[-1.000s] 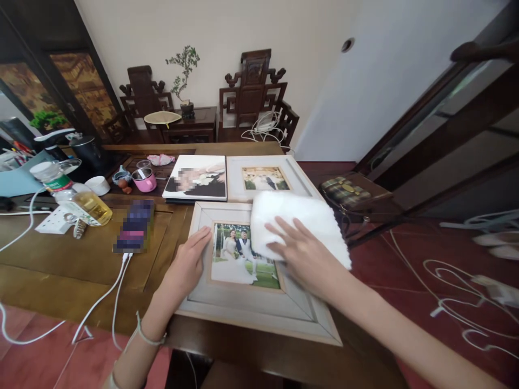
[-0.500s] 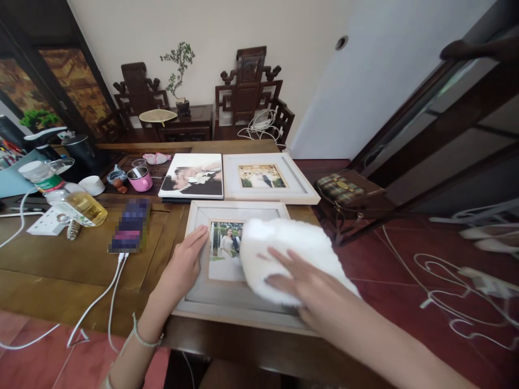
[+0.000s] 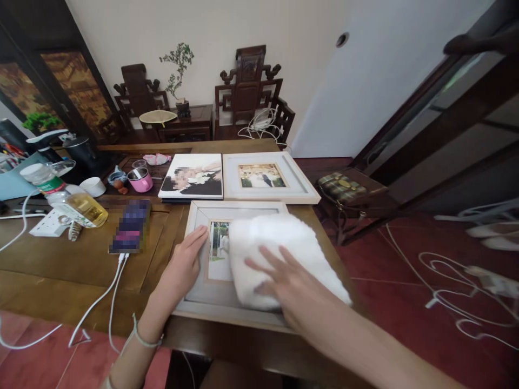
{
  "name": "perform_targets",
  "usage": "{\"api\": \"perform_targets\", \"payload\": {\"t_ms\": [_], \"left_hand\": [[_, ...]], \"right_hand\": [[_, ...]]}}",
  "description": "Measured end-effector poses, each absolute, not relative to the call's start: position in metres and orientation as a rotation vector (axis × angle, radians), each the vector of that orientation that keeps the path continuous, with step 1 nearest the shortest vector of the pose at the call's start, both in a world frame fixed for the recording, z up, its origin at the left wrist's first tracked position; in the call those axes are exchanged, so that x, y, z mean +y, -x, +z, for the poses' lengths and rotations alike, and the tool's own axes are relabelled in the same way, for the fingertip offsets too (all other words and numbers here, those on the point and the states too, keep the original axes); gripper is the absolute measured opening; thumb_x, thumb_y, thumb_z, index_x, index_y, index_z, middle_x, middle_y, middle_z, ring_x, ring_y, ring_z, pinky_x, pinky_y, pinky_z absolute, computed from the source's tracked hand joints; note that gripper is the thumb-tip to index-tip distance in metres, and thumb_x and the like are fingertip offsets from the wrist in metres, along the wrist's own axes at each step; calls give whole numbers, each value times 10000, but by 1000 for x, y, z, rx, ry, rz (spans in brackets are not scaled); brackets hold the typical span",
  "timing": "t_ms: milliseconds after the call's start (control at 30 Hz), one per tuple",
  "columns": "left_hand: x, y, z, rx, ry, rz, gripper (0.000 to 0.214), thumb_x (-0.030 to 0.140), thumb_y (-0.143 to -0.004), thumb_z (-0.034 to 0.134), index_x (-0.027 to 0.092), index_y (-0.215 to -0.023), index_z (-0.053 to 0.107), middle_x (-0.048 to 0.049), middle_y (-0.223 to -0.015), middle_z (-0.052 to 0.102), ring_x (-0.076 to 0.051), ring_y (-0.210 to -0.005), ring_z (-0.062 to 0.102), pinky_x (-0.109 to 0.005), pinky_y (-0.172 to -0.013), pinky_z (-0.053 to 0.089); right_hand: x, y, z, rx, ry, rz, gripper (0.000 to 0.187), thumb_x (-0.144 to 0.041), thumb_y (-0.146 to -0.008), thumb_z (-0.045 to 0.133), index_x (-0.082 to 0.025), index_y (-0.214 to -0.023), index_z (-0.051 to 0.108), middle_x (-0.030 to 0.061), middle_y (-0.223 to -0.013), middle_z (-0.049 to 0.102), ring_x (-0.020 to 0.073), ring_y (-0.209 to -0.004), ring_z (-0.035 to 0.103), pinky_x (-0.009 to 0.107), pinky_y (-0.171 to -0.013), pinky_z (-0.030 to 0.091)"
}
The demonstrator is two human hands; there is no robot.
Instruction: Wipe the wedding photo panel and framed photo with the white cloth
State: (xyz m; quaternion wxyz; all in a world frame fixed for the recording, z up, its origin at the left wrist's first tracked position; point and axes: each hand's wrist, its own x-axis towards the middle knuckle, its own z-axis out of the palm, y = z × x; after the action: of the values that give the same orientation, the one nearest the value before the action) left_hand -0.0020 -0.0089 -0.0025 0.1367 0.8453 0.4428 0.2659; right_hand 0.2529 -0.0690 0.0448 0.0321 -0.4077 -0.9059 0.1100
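A pale wooden photo frame [image 3: 197, 213] lies flat at the near edge of the wooden table [image 3: 65, 265]. My left hand [image 3: 184, 265] rests flat on its left border, fingers stretched out, holding it down. My right hand [image 3: 284, 283] lies spread on a white cloth [image 3: 279, 243] that covers most of the picture; only a strip of the photo shows at the left. The fingers press the cloth onto the glass.
Behind lie a second framed photo [image 3: 267, 183] and a frameless print [image 3: 192, 178]. To the left are a phone [image 3: 132, 226] on a white cable, a bottle of yellow liquid [image 3: 79, 208], a pink cup [image 3: 140, 179] and a power strip [image 3: 48, 222]. A stool with a plaid bag [image 3: 344, 186] stands right of the table.
My right hand has slid the white cloth from the frame's upper right corner down and leftwards over the photo. My left hand has stayed on the left border.
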Motion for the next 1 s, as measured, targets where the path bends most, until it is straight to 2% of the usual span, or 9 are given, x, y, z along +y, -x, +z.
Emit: {"api": "perform_targets", "payload": {"t_ms": [33,133,233,400,500,600,767,900,1000], "left_hand": [[-9,2,-2,1284,-2449,763,603,-68,-784,292,74,-1340,478,-165,-1408,469,-216,-1346,392,-434,-1125,318],[-9,1,-3,1289,-2455,755,603,-70,-783,295,74,-1339,478,-161,-1411,465,-217,-1345,392,-436,-1127,315],[-9,1,-5,1298,-2454,755,612,-73,-776,307,92,-1338,482,-154,-1409,470,-221,-1343,395,-443,-1123,323],[-10,3,-3,1282,-2466,745,621,-73,-784,295,111,-1351,466,-146,-1414,465,-215,-1353,380,-446,-1121,326],[-10,4,-2,1258,-2470,739,621,-73,-779,292,97,-1352,461,-155,-1416,460,-218,-1355,375,-450,-1120,325],[-9,5,-3,1253,-2461,750,623,-74,-776,292,97,-1351,461,-160,-1412,464,-224,-1352,381,-464,-1115,332],[-9,4,-5,1282,-2438,752,601,-62,-799,289,88,-1356,455,-166,-1417,455,-228,-1351,382,-469,-1113,333],[-10,1,-4,1326,-2426,737,593,-62,-798,293,76,-1348,465,-164,-1424,447,-221,-1353,379,-440,-1130,311],[-11,1,-3,1347,-2424,714,591,-50,-802,304,80,-1359,450,-163,-1434,434,-229,-1357,372,-452,-1122,318]], "right_hand": [[-85,-256,49,-2807,1203,418,448,-24,-651,539,-230,-1008,713,59,-1402,488,395,-1341,319,661,-1059,262],[-119,-265,61,-2861,984,485,319,-93,-757,537,-293,-935,711,-15,-1400,488,327,-1301,416,528,-1058,374],[-126,-261,67,-2879,952,478,348,-81,-761,512,-307,-948,699,-39,-1428,443,307,-1300,420,485,-1039,421],[-70,-248,56,-2721,1410,345,654,42,-602,466,-248,-1158,654,50,-1440,445,341,-1365,292,602,-1087,276],[-18,-251,45,-2673,1529,-33,672,79,-621,450,-165,-1224,616,108,-1480,373,397,-1384,200,663,-1089,162],[14,-251,37,-2673,1523,-193,638,84,-658,439,-122,-1239,601,122,-1496,337,445,-1382,133,704,-1064,141],[-19,-236,45,-2823,1402,114,635,89,-626,472,-218,-1146,669,62,-1488,364,418,-1384,162,685,-1069,172],[-80,-239,70,-2936,1259,523,482,-1,-647,571,-232,-1046,708,69,-1447,427,440,-1345,273,691,-1034,265],[-111,-246,80,-2983,960,559,369,-79,-768,550,-299,-1027,694,-15,-1428,455,355,-1319,380,571,-1040,372]]}}
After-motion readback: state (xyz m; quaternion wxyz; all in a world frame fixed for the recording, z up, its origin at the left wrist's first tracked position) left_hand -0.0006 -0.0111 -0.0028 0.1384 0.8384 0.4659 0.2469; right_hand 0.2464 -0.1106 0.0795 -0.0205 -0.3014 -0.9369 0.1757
